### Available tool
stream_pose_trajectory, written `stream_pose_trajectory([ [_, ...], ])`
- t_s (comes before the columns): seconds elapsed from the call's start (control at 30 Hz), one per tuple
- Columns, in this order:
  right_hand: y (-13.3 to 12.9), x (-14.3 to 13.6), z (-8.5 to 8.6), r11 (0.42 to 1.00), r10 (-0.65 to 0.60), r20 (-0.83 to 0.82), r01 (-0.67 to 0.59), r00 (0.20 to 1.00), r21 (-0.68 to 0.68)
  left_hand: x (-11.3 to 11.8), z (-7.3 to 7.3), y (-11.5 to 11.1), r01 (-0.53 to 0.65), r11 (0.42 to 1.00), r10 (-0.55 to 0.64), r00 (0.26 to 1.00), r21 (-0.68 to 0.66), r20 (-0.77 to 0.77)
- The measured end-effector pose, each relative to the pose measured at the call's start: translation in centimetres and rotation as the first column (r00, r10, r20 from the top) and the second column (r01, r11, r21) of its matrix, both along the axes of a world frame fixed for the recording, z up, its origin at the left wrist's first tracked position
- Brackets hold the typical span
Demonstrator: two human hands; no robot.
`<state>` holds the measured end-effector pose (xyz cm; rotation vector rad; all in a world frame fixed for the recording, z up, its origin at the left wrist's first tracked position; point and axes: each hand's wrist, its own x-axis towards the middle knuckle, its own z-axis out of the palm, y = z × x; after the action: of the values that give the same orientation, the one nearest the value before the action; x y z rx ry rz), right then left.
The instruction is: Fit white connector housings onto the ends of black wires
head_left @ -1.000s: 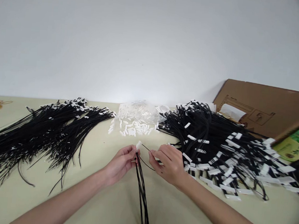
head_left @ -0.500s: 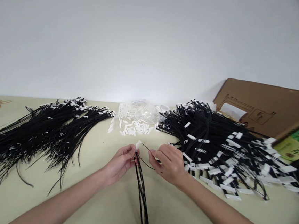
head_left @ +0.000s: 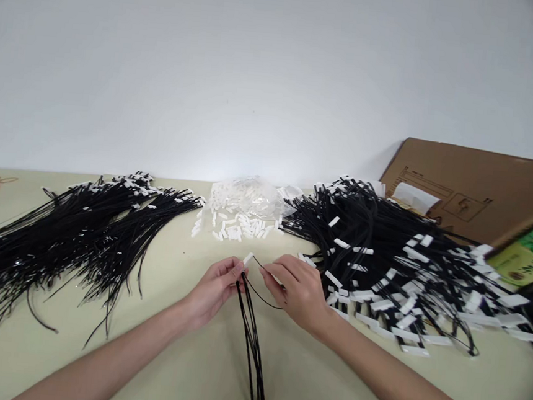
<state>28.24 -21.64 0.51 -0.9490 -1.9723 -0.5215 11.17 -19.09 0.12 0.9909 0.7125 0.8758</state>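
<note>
1. Right-of-frame wire heap (head_left: 395, 267), white-tagged: judged finished, the larger share.
2. Left-of-frame black wire heap (head_left: 71, 239): mostly bare ends, judged pending.
3. Clear bag (head_left: 247, 201), upper centre: loose white connectors inside and spilled in front.
4. Centre: left hand (head_left: 214, 289) pinches a small wire bundle (head_left: 252, 336) and one white connector (head_left: 247, 259); right hand (head_left: 298, 290) pinches a single wire (head_left: 262, 296).

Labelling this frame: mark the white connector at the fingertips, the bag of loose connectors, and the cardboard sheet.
white connector (head_left: 247, 259), head view, its middle.
bag of loose connectors (head_left: 248, 199), head view, clear plastic top.
cardboard sheet (head_left: 482, 188), head view, bare brown face.
</note>
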Motion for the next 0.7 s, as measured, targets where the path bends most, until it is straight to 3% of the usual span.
stream_pose_trajectory([
  [0.17,-0.13,-0.23,0.09,0.983,0.072,-0.092,-0.086,0.993,-0.161,0.16,0.35,-0.29,0.031,0.999,-0.031,0.999,0.030,-0.021],
  [0.37,-0.16,-0.20,0.31,0.899,0.227,-0.248,-0.301,0.942,-0.318,0.24,0.58,-0.47,0.051,0.998,-0.049,0.998,0.040,-0.049],
  [0.57,-0.13,-0.09,0.60,0.878,0.268,-0.255,-0.345,0.929,-0.332,0.33,0.46,-0.52,0.071,0.996,-0.068,0.996,0.056,-0.053],
  [0.7,-0.20,-0.28,0.66,0.916,0.195,-0.272,-0.274,0.942,-0.293,0.36,0.56,-0.55,0.059,0.998,-0.058,0.997,0.026,-0.046],
])
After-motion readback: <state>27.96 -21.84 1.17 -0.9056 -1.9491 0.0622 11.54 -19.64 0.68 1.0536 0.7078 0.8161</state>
